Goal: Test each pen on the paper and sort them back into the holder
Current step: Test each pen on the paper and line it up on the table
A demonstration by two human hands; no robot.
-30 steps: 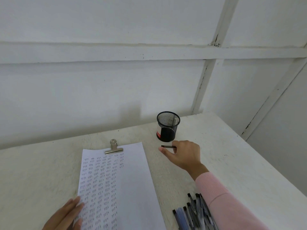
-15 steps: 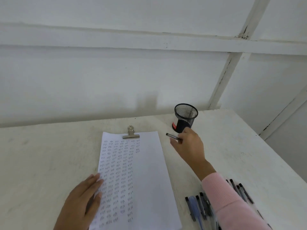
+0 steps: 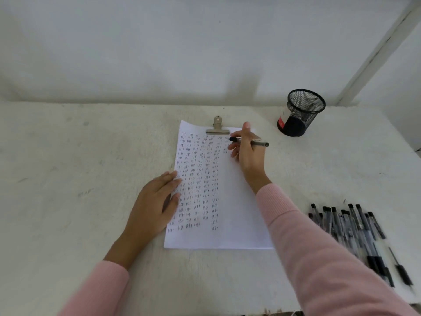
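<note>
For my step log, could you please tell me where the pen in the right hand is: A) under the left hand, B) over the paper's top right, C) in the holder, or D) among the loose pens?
B: the right hand holds the pen with its tip over the top right of the paper, beside the clip; the holder stands apart.

Table (image 3: 68,179): white top, rough and speckled, with a few small dark scuffs toward its left side. Its far edge meets the wall (image 3: 159,53) directly. The wall behind the table is plain matte white, painted, with no fixtures. From the table's far right corner a white batten (image 3: 378,51) rises diagonally to the top right, a dark line along one edge. Right of the batten is a second white panel (image 3: 398,92). Light is soft and even, with faint grey shadows on the wall just above the table's far edge.
</note>
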